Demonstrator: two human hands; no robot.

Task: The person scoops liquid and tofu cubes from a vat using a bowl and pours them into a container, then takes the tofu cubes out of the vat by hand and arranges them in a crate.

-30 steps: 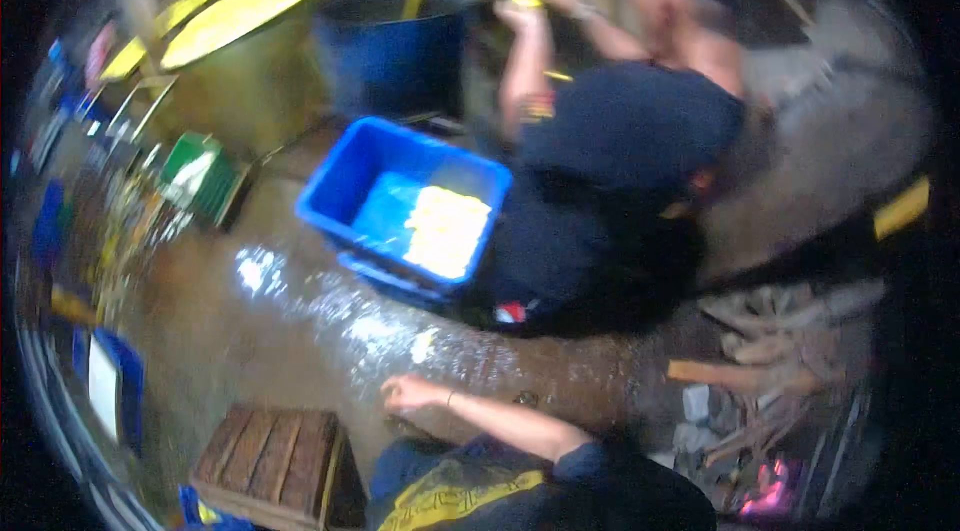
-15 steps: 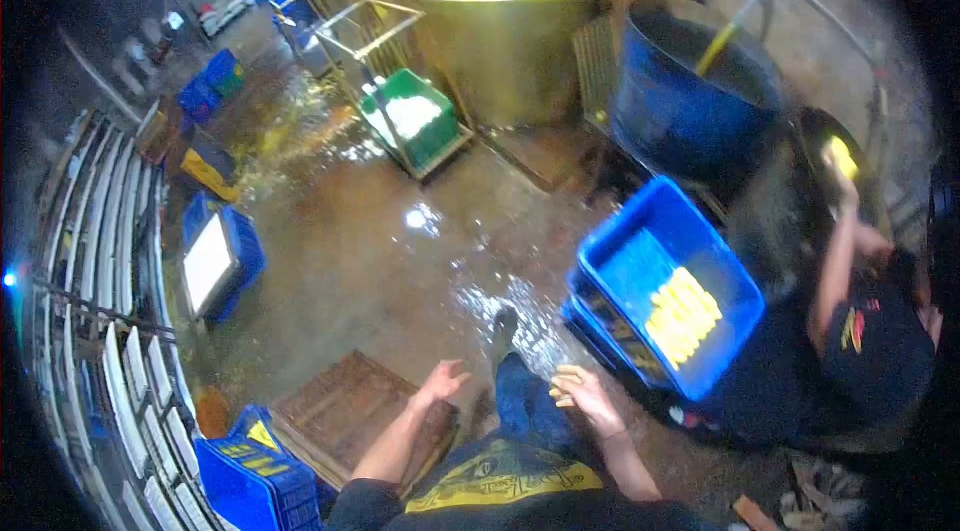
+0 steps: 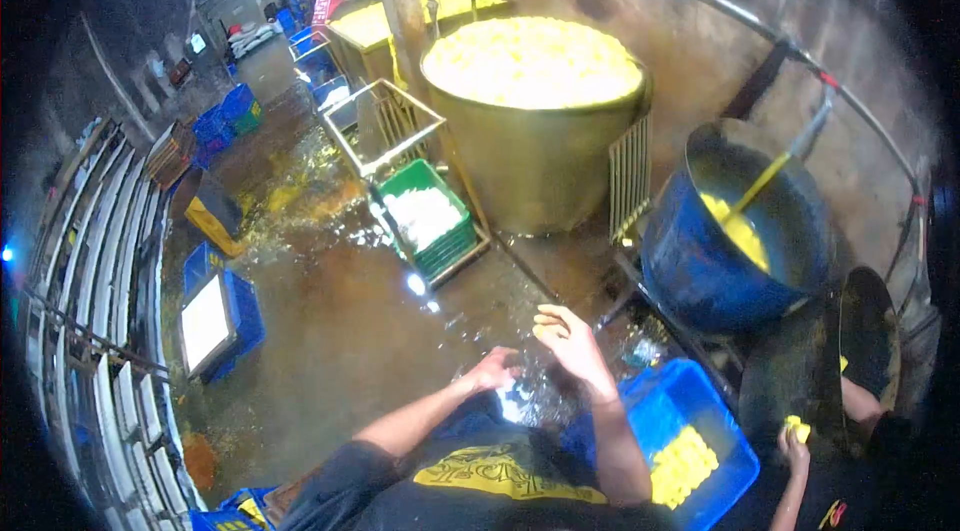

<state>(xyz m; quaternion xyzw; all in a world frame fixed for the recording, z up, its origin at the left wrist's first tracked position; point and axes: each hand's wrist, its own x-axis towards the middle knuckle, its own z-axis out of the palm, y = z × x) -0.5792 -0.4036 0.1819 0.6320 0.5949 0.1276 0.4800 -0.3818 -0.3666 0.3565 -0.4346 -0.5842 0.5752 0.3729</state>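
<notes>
My left hand (image 3: pixel 490 371) is held out in front of my body over the wet floor (image 3: pixel 330 331), fingers loosely apart with nothing visible in them. To its right and a little higher, my right hand (image 3: pixel 567 333) is raised, its fingers slightly bent and apart; the fingertips look yellowish. No object shows in that hand. Beside my right forearm stands a blue crate (image 3: pixel 655 401) with several yellow pieces (image 3: pixel 683 466) lying at its bottom. My forearm hides part of its left side.
A co-worker's hand (image 3: pixel 795 443) at lower right holds a yellow piece. Ahead stand a green crate (image 3: pixel 455 249) in a metal-framed cart, a large vat (image 3: pixel 530 166) heaped with yellow pieces, and a blue drum (image 3: pixel 690 266) with a yellow pole. Racks (image 3: pixel 95 231) line the left.
My view has tilted up and shifted, so the vat and drum sit lower. My right hand has risen forward. The blue crate now lies closer to my right side, and the co-worker's hand has come down.
</notes>
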